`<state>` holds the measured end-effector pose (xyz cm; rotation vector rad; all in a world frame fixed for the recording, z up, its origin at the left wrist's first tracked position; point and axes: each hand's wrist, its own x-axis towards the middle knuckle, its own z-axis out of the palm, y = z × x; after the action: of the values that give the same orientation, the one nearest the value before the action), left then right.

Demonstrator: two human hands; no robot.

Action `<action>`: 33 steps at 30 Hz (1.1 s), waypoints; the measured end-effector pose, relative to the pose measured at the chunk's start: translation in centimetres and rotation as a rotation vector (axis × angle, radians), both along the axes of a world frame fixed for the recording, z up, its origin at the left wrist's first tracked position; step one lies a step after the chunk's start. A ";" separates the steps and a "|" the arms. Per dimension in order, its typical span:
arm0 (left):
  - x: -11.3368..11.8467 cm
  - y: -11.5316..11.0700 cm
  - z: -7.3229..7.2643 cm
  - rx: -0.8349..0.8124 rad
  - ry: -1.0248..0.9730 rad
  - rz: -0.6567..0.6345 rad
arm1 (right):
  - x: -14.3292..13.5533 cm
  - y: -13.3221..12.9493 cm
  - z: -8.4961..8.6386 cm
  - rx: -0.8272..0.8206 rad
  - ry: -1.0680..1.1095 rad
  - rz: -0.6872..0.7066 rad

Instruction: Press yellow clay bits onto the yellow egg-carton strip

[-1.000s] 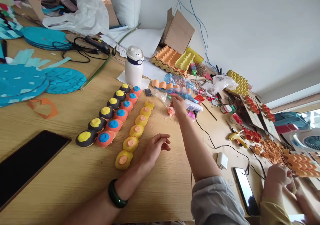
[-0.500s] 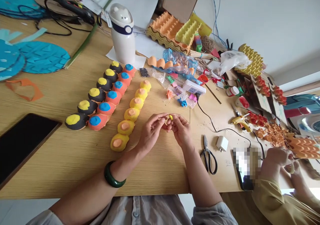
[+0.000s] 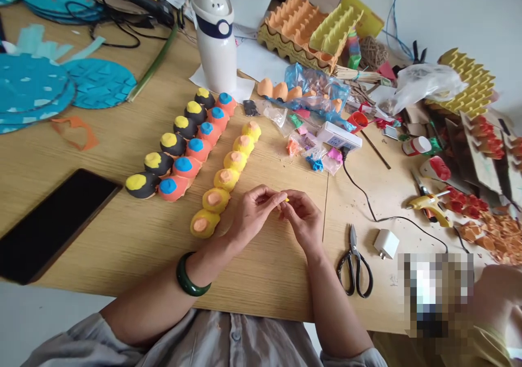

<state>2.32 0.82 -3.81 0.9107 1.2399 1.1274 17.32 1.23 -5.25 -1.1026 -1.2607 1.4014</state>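
My left hand (image 3: 256, 209) and my right hand (image 3: 302, 219) meet above the wooden table (image 3: 261, 269), fingertips together. Both are closed in a pinch around a small piece of yellow clay (image 3: 286, 199), which is mostly hidden by the fingers. Left of them runs a row of yellow cups topped with peach clay (image 3: 215, 199). Beyond it stand a row of orange-red cups with blue tops (image 3: 196, 148) and a row of black cups with yellow tops (image 3: 172, 143).
Scissors (image 3: 354, 263) and a white charger (image 3: 386, 243) lie to the right, near a black cable. A dark phone (image 3: 57, 223) rests at the left. A white bottle (image 3: 214, 35) stands behind the rows. Another person's arm (image 3: 495, 296) is at the lower right.
The view has shifted, so the table items sit differently in the frame. My fingers have closed further over the yellow clay, and less of it shows.
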 end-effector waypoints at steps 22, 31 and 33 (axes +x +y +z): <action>1.0 -0.3 -0.4 0.077 -0.201 0.027 | -0.3 -0.2 0.4 0.064 -0.027 -0.083; 0.8 -0.3 -0.6 0.044 -0.039 0.046 | -0.2 -0.4 0.1 0.113 -0.099 -0.129; 0.7 -0.3 -0.3 0.077 -0.018 0.006 | -0.1 -0.3 0.1 0.103 -0.118 -0.121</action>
<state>2.99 0.54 -4.09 0.9536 1.1922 1.1920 17.22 0.89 -5.17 -1.1849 -1.3123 1.1829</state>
